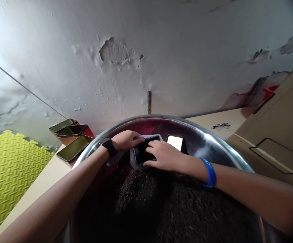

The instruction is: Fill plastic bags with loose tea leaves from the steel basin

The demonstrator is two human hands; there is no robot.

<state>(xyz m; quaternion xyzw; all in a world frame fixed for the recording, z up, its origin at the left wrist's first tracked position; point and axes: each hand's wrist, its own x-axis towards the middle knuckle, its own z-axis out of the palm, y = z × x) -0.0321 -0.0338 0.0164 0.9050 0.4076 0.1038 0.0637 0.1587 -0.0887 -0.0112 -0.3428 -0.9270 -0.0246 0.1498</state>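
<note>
A large shiny metal basin (213,145) holds a heap of dark, loose, dried leaf-like material (194,209) that resembles tea. At its far side stands a small box lined with clear plastic (134,161), its inside dark. My left hand (126,139) grips the box's left rim, the thumb lying over the edge. My right hand (165,156) is over the opening from the right, fingers apart from the thumb and reaching over the dark inside. Whether it touches the contents I cannot tell. Just behind it, a dark-edged object with a bright white face (175,141) leans in the basin.
Several open rectangular tins (74,148) stand on the pale tabletop (41,180) left of the basin. Eyeglasses (221,126) lie at the back right, near a cardboard-coloured panel (283,125). A yellow foam mat (11,179) is at far left. A peeling wall (187,60) rises behind.
</note>
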